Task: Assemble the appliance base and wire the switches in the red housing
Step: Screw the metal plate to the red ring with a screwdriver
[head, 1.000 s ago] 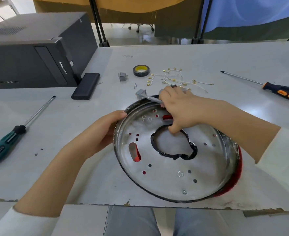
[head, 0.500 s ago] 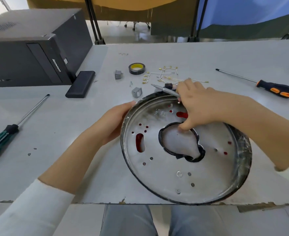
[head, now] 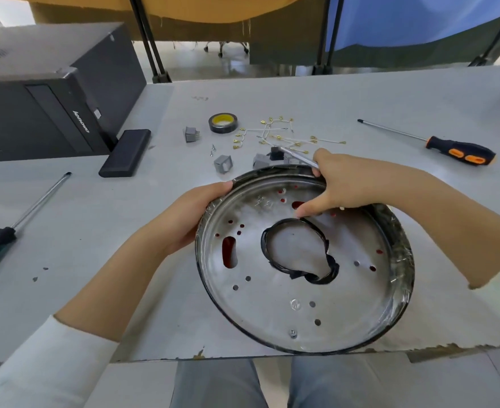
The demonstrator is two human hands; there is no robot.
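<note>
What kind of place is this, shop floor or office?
Probably an improvised repair or assembly bench in an office-like room. A desktop PC tower shares the worn grey table with an orange-handled screwdriver, tape roll and loose terminal wires.

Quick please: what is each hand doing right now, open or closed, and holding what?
Left hand: closed, gripping the rim of the metal plate.
Right hand: closed on the plate's far rim, with a thin metal tool under its fingers.

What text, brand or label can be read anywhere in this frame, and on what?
"lenovo": white lettering running sideways down the front of the black desktop computer case.
A small pale sticker beside it: too small to read.
Nothing else legible.
</note>
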